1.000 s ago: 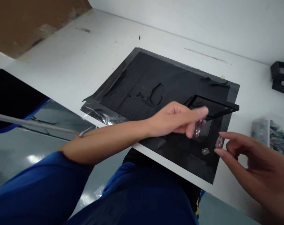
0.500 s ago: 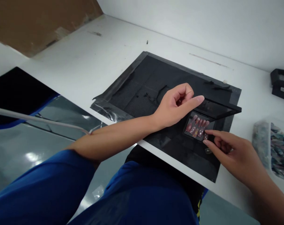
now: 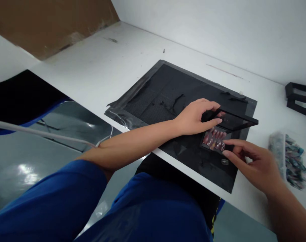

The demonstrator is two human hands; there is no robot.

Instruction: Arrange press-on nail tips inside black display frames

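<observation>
A small black case with a hinged lid [image 3: 235,121] lies open on a black mat [image 3: 163,90]. Inside it are several pink press-on nails [image 3: 214,139] in rows. My left hand [image 3: 197,116] grips the left edge of the raised lid, fingers curled round it. My right hand [image 3: 253,161] is at the case's front right corner, thumb and forefinger pinched at the tray's edge by the nails; what they hold, if anything, I cannot make out. One loose pale nail [image 3: 225,162] lies on the mat just below the case.
The mat is taped to a white table [image 3: 97,67] whose front edge runs diagonally. A clear bag of coloured pieces [image 3: 289,158] sits at the right. Black frames [image 3: 299,99] stand at the far right. A grey cable [image 3: 41,132] crosses below the table.
My left hand went from pointing with a loose fist to gripping the lid's edge. My right hand came in from the right to the case's front corner. The nails in the case came into view.
</observation>
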